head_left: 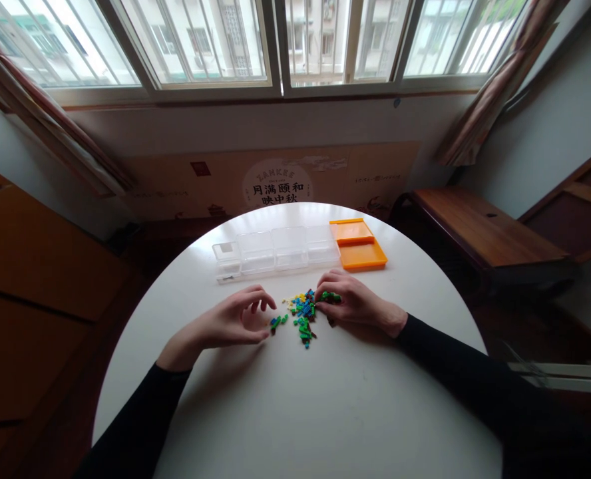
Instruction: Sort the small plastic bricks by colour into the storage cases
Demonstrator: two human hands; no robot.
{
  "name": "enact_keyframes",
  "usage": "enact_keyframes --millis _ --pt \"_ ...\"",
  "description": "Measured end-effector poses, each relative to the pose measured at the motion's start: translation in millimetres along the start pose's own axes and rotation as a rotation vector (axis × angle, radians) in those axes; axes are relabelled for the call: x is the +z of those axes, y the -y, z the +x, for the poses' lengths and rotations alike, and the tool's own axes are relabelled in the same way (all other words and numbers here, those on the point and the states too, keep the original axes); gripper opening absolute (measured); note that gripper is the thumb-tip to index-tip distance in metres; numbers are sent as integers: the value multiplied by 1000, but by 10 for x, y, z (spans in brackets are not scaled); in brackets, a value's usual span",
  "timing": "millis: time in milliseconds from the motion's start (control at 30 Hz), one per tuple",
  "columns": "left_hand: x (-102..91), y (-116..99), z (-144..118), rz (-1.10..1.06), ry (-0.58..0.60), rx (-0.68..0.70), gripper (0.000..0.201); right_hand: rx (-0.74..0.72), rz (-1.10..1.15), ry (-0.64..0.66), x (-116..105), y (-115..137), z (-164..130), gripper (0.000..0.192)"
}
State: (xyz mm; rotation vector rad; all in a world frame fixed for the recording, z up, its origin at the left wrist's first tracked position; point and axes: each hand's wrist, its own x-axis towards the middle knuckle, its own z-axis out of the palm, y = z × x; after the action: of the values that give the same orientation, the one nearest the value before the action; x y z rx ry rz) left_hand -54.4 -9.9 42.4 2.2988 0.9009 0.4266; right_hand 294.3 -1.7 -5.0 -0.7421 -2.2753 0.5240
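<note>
A small heap of tiny green, blue and yellow building bricks [303, 316] lies in the middle of a round white table [295, 399]. My left hand [235, 320] hovers just left of the heap, fingers curled and apart, with a few green and blue bricks [277, 322] at its fingertips. On the heap's right side rests my right hand [353, 303], its fingers pinching several green bricks [330, 297]. Both arms wear black sleeves.
Beyond the heap sits a clear plastic organiser box [275, 251] with several compartments, and beside it on the right an orange tray with its lid [358, 244]. A wooden bench [480, 229] stands right of the table. Windows and a cardboard panel line the far wall.
</note>
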Motion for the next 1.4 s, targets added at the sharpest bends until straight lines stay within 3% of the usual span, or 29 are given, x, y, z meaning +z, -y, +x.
enact_keyframes --millis 133,233,400,600,700,867,1067,1400 --pt "-34 75 -46 -108 93 -98 33 -2 -4 2 -3 11 10 3" --pt "0 84 -39 -171 97 -101 27 -4 2 -8 -1 15 16 3" --pt "109 70 6 -207 8 -19 20 -8 44 -43 5 7 11 4" --pt "366 82 110 -110 -206 69 19 136 133 -119 33 -17 -16 6" --pt "460 61 161 -71 -254 112 16 163 180 -149 45 -30 -19 4" --pt "488 38 219 -10 -282 191 14 169 249 -198 48 -55 -16 7" --pt "499 23 367 113 -451 182 14 143 249 -240 76 -151 -11 9" --pt "510 100 437 278 -445 201 13 115 201 -237 54 -93 40 7"
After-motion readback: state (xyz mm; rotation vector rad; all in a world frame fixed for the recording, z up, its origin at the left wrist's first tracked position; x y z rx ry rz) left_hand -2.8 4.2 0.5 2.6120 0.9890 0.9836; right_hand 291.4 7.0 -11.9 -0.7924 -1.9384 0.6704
